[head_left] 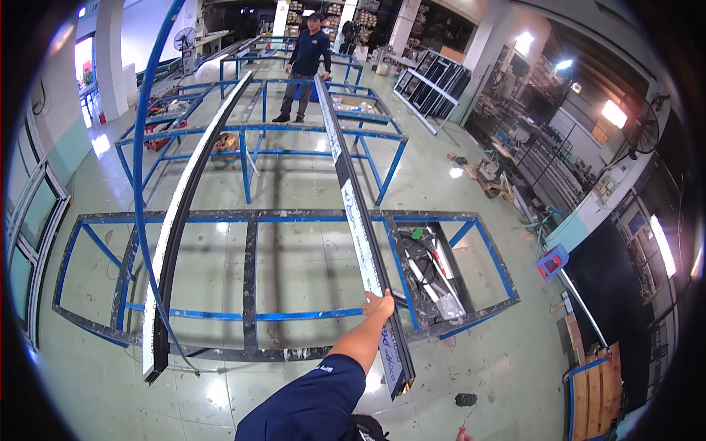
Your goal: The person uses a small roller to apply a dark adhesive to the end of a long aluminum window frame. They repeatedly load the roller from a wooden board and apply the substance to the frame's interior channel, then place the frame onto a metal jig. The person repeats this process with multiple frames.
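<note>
A long dark metal profile (356,202), with white printed film along its top, lies lengthwise over the blue frame tables. My left hand (379,303) is closed round it near its close end, the arm stretched forward in a dark blue sleeve. Of my right hand (464,435) only a fingertip shows at the lower edge; whether it holds anything is hidden. Left of this bar, a second long profile (195,165), black with a white top, runs nearly parallel. A person (310,59) in dark clothes stands by the far ends, one hand close to the right bar.
Beneath the bars is a blue and black steel frame table (252,279), with a tray of tools (439,283) at its right. Another blue frame table (265,131) stands beyond. A blue hose (140,147) hangs at the left. Black frames (434,84) lean at the back right.
</note>
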`<state>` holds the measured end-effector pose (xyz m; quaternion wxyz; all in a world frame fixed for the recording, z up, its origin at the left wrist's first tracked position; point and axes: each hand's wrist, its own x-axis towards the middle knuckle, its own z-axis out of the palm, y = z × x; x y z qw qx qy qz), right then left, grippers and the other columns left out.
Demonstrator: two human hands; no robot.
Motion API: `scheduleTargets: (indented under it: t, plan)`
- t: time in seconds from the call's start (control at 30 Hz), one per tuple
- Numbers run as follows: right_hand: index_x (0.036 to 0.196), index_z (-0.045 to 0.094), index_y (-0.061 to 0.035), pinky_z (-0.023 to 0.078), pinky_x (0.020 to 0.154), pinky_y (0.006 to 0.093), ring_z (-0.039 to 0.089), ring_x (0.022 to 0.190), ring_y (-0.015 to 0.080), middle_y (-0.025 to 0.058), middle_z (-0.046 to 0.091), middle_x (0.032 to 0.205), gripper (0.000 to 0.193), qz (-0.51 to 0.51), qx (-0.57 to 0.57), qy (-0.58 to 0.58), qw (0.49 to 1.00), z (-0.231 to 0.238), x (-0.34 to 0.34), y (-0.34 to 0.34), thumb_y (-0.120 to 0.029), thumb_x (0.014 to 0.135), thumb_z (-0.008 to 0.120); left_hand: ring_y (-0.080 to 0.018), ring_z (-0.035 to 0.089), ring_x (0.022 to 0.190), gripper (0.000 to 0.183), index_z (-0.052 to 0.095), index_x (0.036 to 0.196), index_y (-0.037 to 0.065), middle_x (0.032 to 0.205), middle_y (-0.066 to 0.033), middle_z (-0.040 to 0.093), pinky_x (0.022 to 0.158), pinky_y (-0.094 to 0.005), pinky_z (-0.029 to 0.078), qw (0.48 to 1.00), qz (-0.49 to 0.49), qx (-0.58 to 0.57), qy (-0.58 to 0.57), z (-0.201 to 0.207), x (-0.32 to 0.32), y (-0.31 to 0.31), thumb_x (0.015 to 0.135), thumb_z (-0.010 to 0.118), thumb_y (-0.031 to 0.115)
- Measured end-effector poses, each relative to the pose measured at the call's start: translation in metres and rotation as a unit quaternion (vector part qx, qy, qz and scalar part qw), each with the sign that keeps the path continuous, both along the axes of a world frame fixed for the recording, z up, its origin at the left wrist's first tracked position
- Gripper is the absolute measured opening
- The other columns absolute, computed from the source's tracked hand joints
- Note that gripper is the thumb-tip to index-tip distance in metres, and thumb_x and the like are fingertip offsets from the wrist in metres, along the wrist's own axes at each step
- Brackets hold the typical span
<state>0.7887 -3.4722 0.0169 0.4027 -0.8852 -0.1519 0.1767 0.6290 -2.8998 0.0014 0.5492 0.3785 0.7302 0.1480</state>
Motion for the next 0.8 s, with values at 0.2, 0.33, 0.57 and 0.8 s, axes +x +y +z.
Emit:
scheduleTargets:
  t: [0.2,0.33,0.57,0.8]
  plan:
    - [0.109,0.065,-0.0105,0.029,0.043,0.0236,0.042,0.048,0.0054,-0.0028,0.052,0.062,0.025,-0.011,0.093,0.071,0.993,0.011,-0.034,0.026,-0.032,0.098,0.07,-0.0453,0.044,0.138,0.095,0.011,0.162,0.006,0.144,-0.0347,0.047,0.114,-0.0494,0.037,1.0,-0.009,0.014,0.007,-0.003,-0.006,0.003,0.096,0.049,0.064]
    - [0.103,0.066,-0.0092,0.031,0.043,0.0245,0.043,0.05,0.006,-0.0018,0.054,0.065,0.022,-0.019,0.112,0.148,0.982,0.031,-0.061,0.039,-0.03,0.098,0.067,-0.0495,0.045,0.137,0.094,0.011,0.161,0.006,0.15,-0.0367,0.041,0.117,-0.0486,0.035,0.999,-0.007,-0.012,-0.035,0.002,-0.004,-0.002,0.097,0.048,0.063]
    - [0.067,0.055,-0.0064,0.036,0.051,0.03,0.044,0.056,0.0093,-0.0004,0.047,0.058,0.045,0.029,-0.021,0.029,0.999,-0.015,-0.057,0.067,-0.034,0.098,0.07,-0.0329,0.051,0.129,0.076,0.049,0.138,-0.003,0.14,-0.0204,0.055,0.109,-0.0458,0.039,0.963,-0.052,0.112,-0.239,-0.089,-0.031,0.033,0.104,0.038,0.064]
    - [0.099,0.07,-0.0023,0.04,0.064,0.0253,0.048,0.07,0.0062,-0.0041,0.056,0.074,0.022,0.069,0.093,0.174,0.978,-0.038,-0.07,0.073,-0.025,0.099,0.068,-0.04,0.054,0.131,0.061,0.048,0.144,0.003,0.148,-0.0174,0.052,0.11,-0.0629,0.04,0.922,0.027,0.024,-0.385,-0.048,-0.029,0.007,0.107,0.039,0.051]
